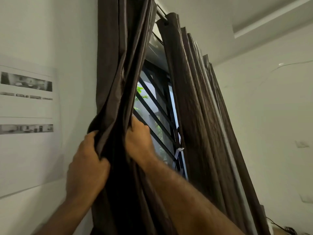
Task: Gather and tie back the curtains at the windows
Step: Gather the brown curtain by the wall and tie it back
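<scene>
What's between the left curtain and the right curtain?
Head view: the barred window, with green leaves outside, fills the gap between left curtain and right curtain.

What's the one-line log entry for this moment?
step: gathering | left hand: grips dark brown fabric left curtain | right hand: grips same curtain, window side | brown fabric right curtain: untouched

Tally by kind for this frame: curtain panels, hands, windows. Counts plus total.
Curtain panels: 2 (left curtain, right curtain)
Hands: 2 (left hand, right hand, both gripping the left curtain)
Windows: 1 (window)
Total: 5
</scene>
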